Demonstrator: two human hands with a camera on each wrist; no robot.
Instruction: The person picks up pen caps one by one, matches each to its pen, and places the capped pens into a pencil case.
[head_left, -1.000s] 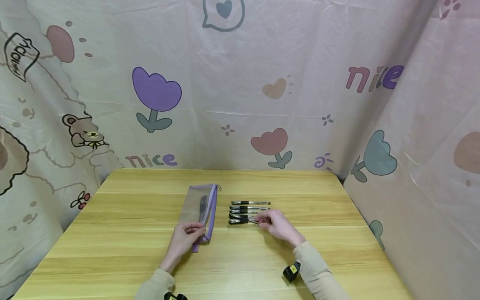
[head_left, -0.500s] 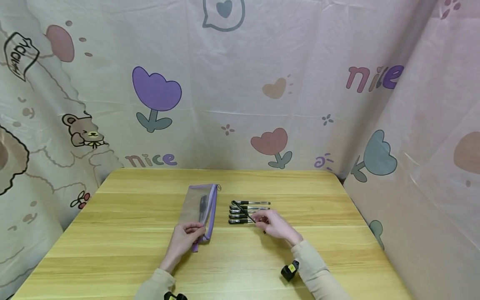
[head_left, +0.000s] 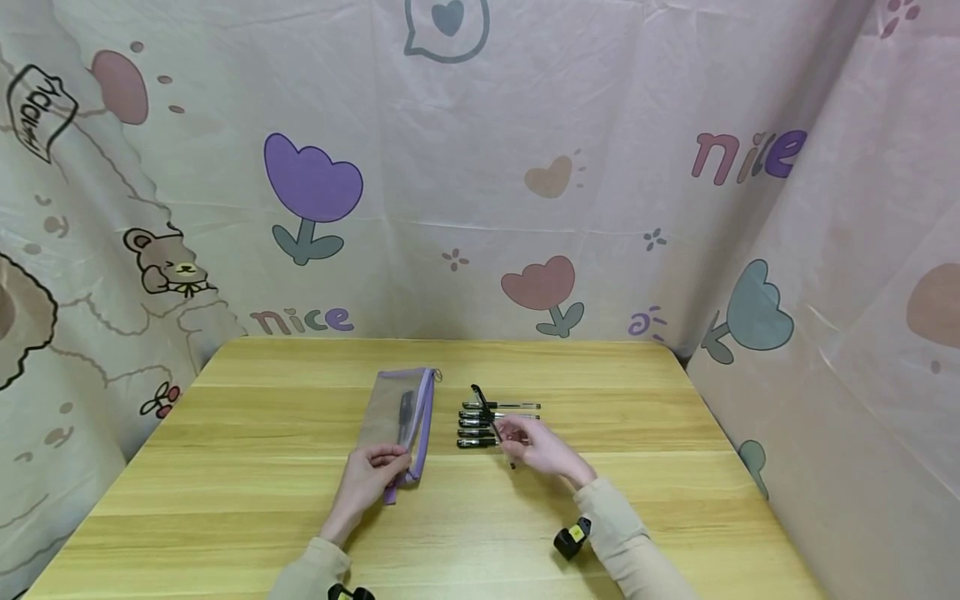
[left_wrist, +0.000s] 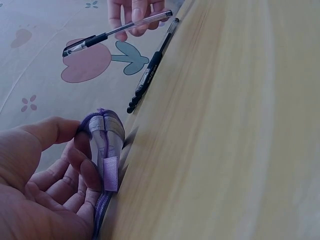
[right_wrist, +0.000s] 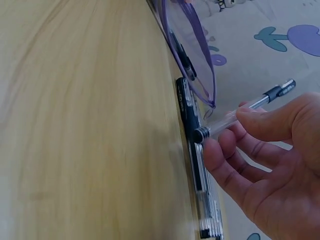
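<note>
A see-through pencil case (head_left: 381,410) with purple zip edging lies left of centre on the table, with a dark pen (head_left: 406,410) showing inside. My left hand (head_left: 365,482) pinches the zip edge near its front end; in the left wrist view the mouth of the case (left_wrist: 106,145) gapes beside the thumb. My right hand (head_left: 546,450) holds a clear gel pen (right_wrist: 226,121) with a black cap between thumb and fingers, raised and tilted over a row of similar pens (head_left: 474,433). The capped end points away from me. Part of the row is hidden behind the right hand.
The pens in the row (right_wrist: 191,135) lie parallel on the wooden table (head_left: 247,467), to the right of the case. A printed cloth (head_left: 450,192) hangs behind the table and along both sides. Black wrist cameras (head_left: 572,537) sit at both sleeves.
My right hand has lifted one pen from the row, turned its capped end away from me and shifted slightly left. The left hand and the case stay in place.
</note>
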